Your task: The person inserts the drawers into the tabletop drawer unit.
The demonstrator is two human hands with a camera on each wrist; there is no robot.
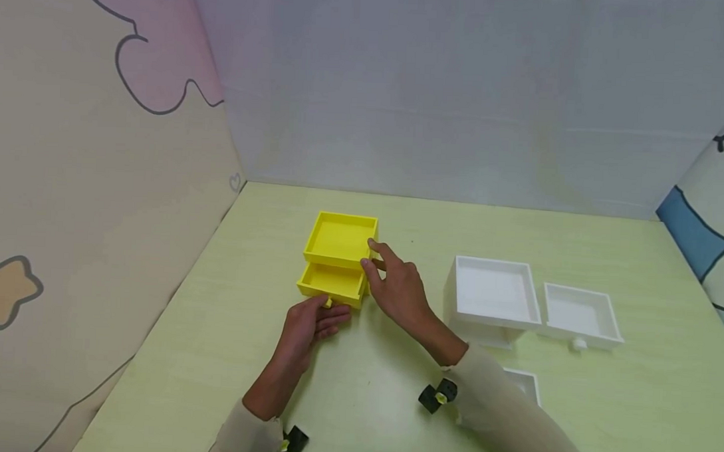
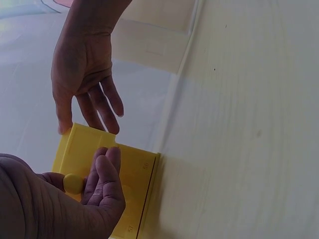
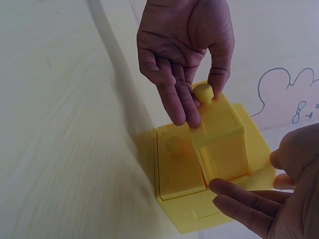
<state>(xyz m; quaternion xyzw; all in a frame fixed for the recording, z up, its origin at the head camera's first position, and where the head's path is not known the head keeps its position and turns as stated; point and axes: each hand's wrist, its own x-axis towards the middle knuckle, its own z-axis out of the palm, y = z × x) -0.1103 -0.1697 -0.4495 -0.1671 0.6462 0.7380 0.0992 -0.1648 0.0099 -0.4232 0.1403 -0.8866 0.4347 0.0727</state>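
A small yellow drawer cabinet (image 1: pixel 341 238) stands on the table with its upper drawer (image 1: pixel 331 278) pulled partway out. My left hand (image 1: pixel 310 327) is at the front of that drawer and pinches its round knob (image 3: pixel 203 92) between thumb and fingers. The other fingers extend below the drawer front. With fairly straight fingers, my right hand (image 1: pixel 398 287) touches the cabinet's right side near the top front corner. In the right wrist view, a second knob (image 3: pixel 174 144) shows on the lower drawer, which sits in the cabinet.
To the right stands a white cabinet (image 1: pixel 496 290). A white drawer (image 1: pixel 582 313) with a knob lies beside it. Another white drawer (image 1: pixel 524 384) is partly hidden behind my right sleeve. Printed wall sheets (image 1: pixel 437 122) border the table at the back and sides.
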